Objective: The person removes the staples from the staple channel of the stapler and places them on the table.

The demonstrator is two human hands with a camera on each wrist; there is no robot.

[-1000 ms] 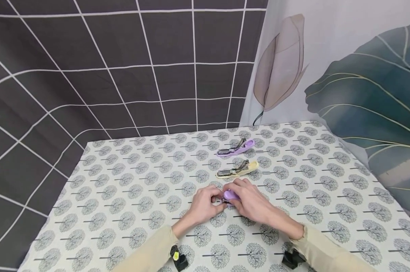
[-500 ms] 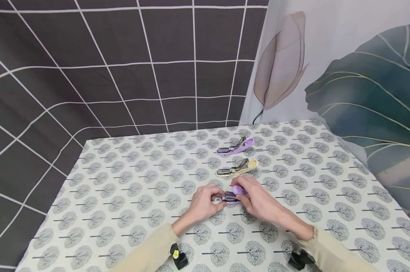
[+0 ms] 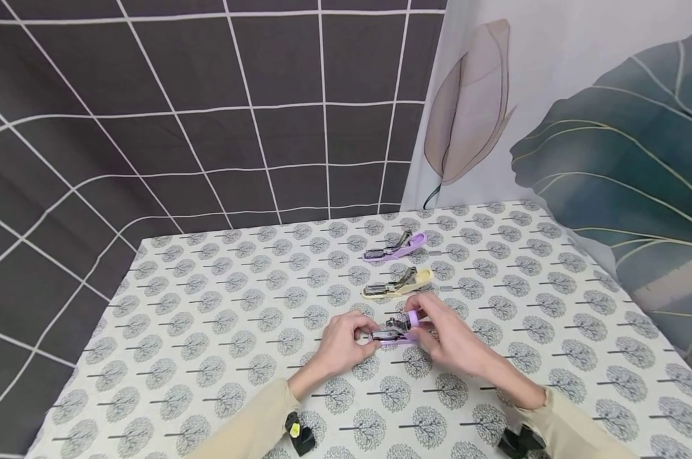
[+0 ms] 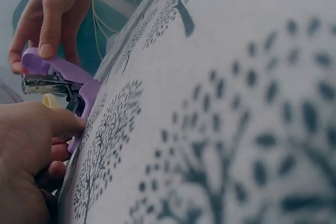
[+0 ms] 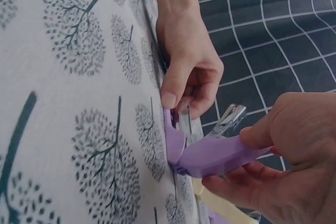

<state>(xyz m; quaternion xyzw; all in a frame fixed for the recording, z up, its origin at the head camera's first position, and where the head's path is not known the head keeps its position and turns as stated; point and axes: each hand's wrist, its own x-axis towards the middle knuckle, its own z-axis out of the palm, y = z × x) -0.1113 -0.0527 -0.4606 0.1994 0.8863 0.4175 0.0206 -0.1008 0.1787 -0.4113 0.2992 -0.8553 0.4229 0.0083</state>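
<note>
A purple stapler (image 3: 393,341) lies on the patterned cloth between my two hands, its top cover swung up and back from the metal part. My left hand (image 3: 341,345) pinches the left end of its base, thumb on the near side. With thumb and fingers, my right hand (image 3: 454,336) holds the raised purple cover (image 5: 218,155) at the right end. In the left wrist view the metal magazine (image 4: 42,84) shows between base and cover. Just beyond the hands lies a cream-yellow stapler (image 3: 411,284), and farther back another purple stapler (image 3: 396,252), both with their tops opened out.
The table (image 3: 220,306) is covered by a white cloth printed with grey trees. A dark grid-patterned curtain (image 3: 283,134) hangs behind and to the left. On the right hangs a pale curtain with leaf prints (image 3: 621,153).
My right hand has moved right, swinging the purple stapler's cover up and back and exposing the metal part. My left hand keeps its place on the base. The other staplers stay put.
</note>
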